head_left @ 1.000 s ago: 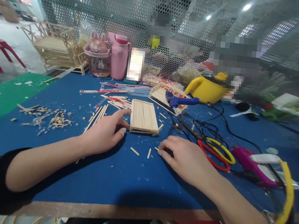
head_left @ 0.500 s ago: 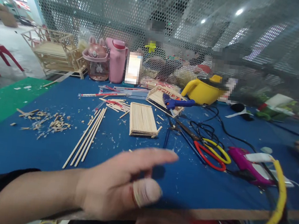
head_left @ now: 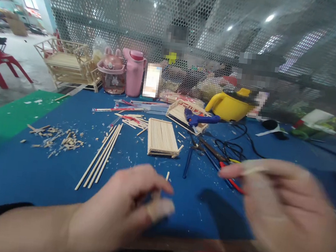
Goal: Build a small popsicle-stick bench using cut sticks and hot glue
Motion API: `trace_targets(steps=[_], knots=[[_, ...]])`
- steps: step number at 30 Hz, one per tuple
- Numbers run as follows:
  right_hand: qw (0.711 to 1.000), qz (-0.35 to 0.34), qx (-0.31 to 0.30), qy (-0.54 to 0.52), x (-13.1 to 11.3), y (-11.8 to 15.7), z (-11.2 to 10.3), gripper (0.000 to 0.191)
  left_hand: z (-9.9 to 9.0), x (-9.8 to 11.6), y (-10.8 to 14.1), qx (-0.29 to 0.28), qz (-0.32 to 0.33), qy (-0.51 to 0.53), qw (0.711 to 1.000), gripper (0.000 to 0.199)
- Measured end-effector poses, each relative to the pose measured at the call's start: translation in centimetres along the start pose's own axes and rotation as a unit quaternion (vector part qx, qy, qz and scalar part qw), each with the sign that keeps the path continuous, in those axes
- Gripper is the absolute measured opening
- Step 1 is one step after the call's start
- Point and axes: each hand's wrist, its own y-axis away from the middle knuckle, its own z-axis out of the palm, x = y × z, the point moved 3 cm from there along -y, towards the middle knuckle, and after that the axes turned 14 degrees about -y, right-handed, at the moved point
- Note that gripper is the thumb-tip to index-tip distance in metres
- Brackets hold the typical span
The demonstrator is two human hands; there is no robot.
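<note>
At 12 o'clock on the blue table (head_left: 43,182) lies the slatted stick panel (head_left: 163,136); your blurred left hand (head_left: 120,207), at 7 o'clock, has an indeterminable grip; your right hand (head_left: 290,212), well apart at 4 o'clock, pinches a short stick (head_left: 254,170).

Beyond the left fingers (head_left: 147,175), a slatted panel (head_left: 161,135) is pale, matt wood; the sticks (head_left: 103,158) to their left are smooth wood. The blurred piece (head_left: 254,171) pinched in the right fingers (head_left: 287,172) looks wooden. Beyond the gap between both, blue plier handles (head_left: 187,164) suggest smooth plastic; farther off, a yellow pot (head_left: 233,108) is glossy.
</note>
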Motion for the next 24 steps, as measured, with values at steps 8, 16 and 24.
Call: trace_targets(steps=[8,16,24], knots=[[0.977,-0.021,-0.172,-0.126,-0.7,-4.0,8.5,0.01,-0.5,-3.4,-3.9,0.119,-0.114,0.24,0.957,0.016],[0.931,0.07,-0.245,-0.262,0.6,-4.7,9.4,0.009,-0.7,-4.6,-4.0,0.103,-0.112,0.301,0.942,0.02],[0.995,0.007,0.041,-0.089,4.4,-8.1,3.4,0.018,-2.1,-6.8,-5.4,0.188,-0.152,0.062,0.968,0.022]])
